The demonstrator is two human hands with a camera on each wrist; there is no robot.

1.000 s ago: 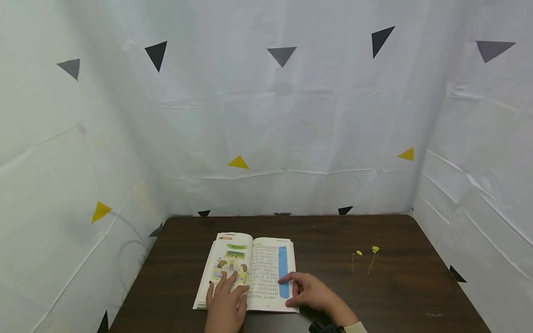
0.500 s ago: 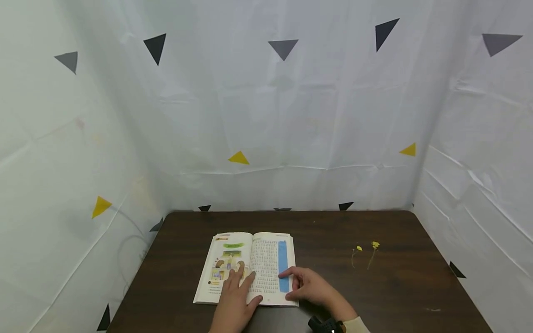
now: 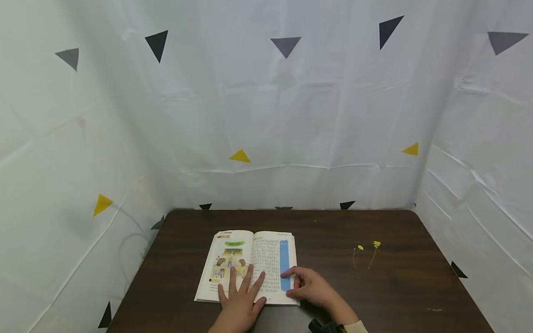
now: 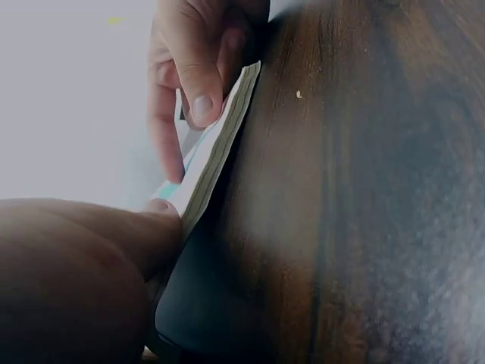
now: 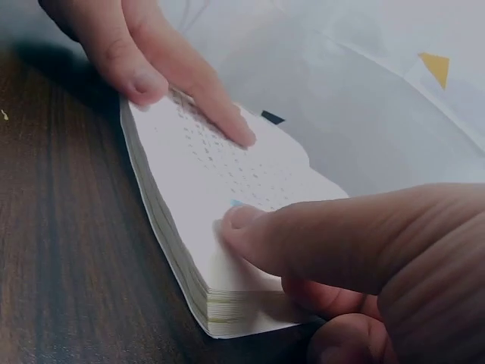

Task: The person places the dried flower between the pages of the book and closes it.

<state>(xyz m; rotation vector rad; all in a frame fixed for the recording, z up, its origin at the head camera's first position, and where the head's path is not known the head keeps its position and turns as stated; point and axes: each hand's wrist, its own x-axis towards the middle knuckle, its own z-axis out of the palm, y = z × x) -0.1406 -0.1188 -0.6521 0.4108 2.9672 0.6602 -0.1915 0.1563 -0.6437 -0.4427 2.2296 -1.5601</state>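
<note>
An open book (image 3: 266, 259) lies on the dark wooden table, a colourful illustration on its left page and rows of print beside a blue strip (image 3: 284, 252) on its right page. My left hand (image 3: 239, 303) rests on it with fingers spread, the fingertips reaching across the fold. At the right edge, my right hand (image 3: 310, 287) holds the book, its index finger over the blue strip and its thumb on the page near the lower corner. In the right wrist view the other fingers (image 5: 333, 299) curl at the page edges, beneath that thumb (image 5: 295, 235).
Two small yellow-flowered stems, one shorter (image 3: 357, 253) and one longer (image 3: 374, 252), lie on the table (image 3: 395, 286) to the right of the book. White sheeting (image 3: 300, 111) with triangles encloses the back and sides.
My left hand has slid rightward from the left page toward the fold, and its fingers have spread wider. The book lies flatter on its left side. My right hand stays at the right edge.
</note>
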